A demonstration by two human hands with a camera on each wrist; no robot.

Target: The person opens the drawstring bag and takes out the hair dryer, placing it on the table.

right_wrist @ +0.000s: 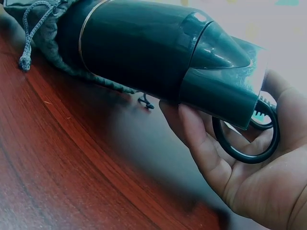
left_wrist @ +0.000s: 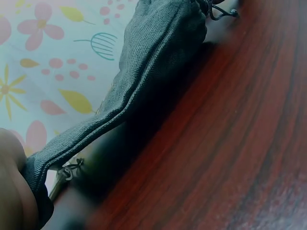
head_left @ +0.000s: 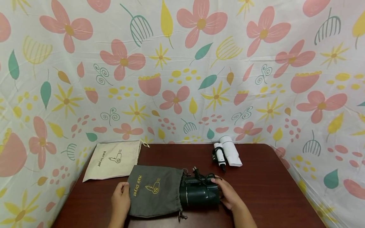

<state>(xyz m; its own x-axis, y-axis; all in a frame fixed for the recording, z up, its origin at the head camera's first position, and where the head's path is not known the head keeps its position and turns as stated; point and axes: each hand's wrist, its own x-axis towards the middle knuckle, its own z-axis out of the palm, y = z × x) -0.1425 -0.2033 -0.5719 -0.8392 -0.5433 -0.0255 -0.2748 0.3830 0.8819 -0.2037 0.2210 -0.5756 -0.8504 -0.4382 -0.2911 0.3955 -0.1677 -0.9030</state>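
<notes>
A dark green hair dryer (head_left: 199, 193) lies partly inside the mouth of a grey drawstring bag (head_left: 159, 199) printed with "Hair Dryer" in yellow. My right hand (head_left: 230, 197) grips the end that sticks out; in the right wrist view its fingers (right_wrist: 199, 132) curl under the dryer, beside a loop of black cord (right_wrist: 247, 155). More of the cord (head_left: 203, 178), with its plug, lies bundled on the dryer. At the bag's closed end, my left hand (head_left: 120, 197) pinches the cloth, which stretches away in the left wrist view. The dryer's inserted part is hidden.
A cream drawstring bag (head_left: 114, 166), also marked "Hair Dryer", lies flat at the back left of the brown table (head_left: 262, 177). At the back right lies a white hair dryer (head_left: 230, 151), its cord wrapped round the handle. A floral curtain (head_left: 182, 79) hangs behind.
</notes>
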